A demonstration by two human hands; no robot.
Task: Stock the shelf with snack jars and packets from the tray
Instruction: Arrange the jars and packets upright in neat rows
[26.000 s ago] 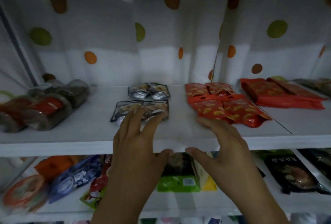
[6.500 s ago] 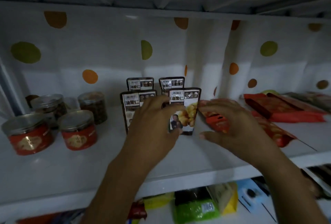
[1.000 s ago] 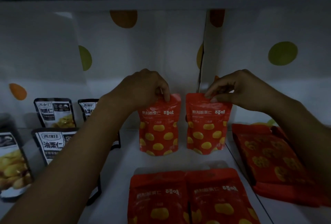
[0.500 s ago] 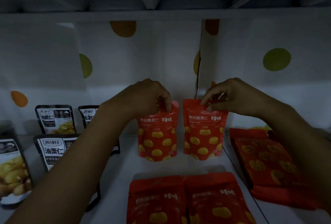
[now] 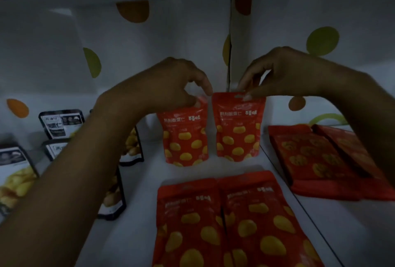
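Dim white shelf (image 5: 139, 213), dotted backing (image 5: 171, 42). Two red packets stand upright, just beside each other, at 12 o'clock. Our left hand (image 5: 171, 87) pinches the left pouch (image 5: 184, 138) by its top edge and our right hand (image 5: 284, 72) pinches the right pouch (image 5: 237, 132). Long axes vertical, hanging straight below the fingertips. Flat pouches (image 5: 235, 224) lie at 6 o'clock.

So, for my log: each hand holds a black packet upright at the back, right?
Not black: in the head view the left hand holds the left red packet and the right hand the right red packet, upright at the back.
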